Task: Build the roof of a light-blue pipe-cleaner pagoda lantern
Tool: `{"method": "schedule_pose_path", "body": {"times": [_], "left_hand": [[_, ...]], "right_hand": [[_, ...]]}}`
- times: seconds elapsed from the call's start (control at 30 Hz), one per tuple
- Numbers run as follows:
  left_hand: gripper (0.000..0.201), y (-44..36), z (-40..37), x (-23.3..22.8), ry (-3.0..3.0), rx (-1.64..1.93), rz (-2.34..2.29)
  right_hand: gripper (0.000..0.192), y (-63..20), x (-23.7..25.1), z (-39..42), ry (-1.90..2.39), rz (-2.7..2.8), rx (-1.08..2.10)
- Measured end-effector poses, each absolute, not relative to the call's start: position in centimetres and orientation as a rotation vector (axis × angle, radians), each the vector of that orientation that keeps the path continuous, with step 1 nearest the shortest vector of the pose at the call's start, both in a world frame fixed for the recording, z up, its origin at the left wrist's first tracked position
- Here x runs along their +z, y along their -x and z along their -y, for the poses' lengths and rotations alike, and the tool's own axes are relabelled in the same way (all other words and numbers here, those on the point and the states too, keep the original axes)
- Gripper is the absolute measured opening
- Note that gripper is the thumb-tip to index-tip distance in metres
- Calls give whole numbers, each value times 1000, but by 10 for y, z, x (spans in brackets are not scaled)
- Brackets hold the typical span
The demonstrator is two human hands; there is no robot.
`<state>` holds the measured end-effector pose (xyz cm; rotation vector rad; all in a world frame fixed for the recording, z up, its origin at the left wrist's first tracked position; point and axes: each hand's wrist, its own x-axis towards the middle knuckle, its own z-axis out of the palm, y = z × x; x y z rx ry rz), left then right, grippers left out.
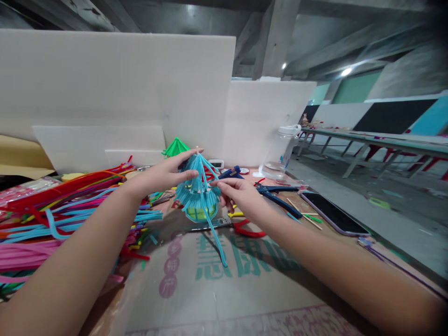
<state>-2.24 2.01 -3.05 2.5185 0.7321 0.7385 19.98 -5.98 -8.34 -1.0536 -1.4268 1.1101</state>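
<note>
Fuzzy pipe cleaners (70,205) in red, pink and blue lie heaped at the left of the cardboard-covered table (245,289), many not yet used. Just right of them, the left hand (164,175) pinches the top of a blue pipe-cleaner umbrella (198,186) held upright over a green cup-like base. Its canopy looks largely formed, yet one long blue strand (215,238) hangs loose toward the cardboard, so trimming or tucking seems left. A finished green umbrella (175,147) stands behind. The right hand (238,193) closes its fingertips on the canopy's right edge. Further right lie red-handled pliers (247,228), blue-handled pliers (276,196), thin wooden sticks, a smartphone (332,214) and a clear bottle (280,151), crowding the working space.
</note>
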Motion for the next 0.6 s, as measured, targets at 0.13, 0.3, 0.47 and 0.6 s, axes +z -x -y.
{"method": "schedule_pose_path", "body": {"times": [0.13,0.3,0.47,0.6], "left_hand": [[66,21,-27,-34,-2293,907,-765],[57,28,-36,-28,-2132,1235,-907],[40,44,-37,-15,-2143,1394,-1119],[33,43,-20,-6,-2230,1366,-1205]], "right_hand": [[35,-219,-82,45,1064,1439,750],[27,-242,-115,22,1133,1463,213],[21,-251,-145,11,1236,1658,164],[13,-248,-147,13,1284,1755,111]]}}
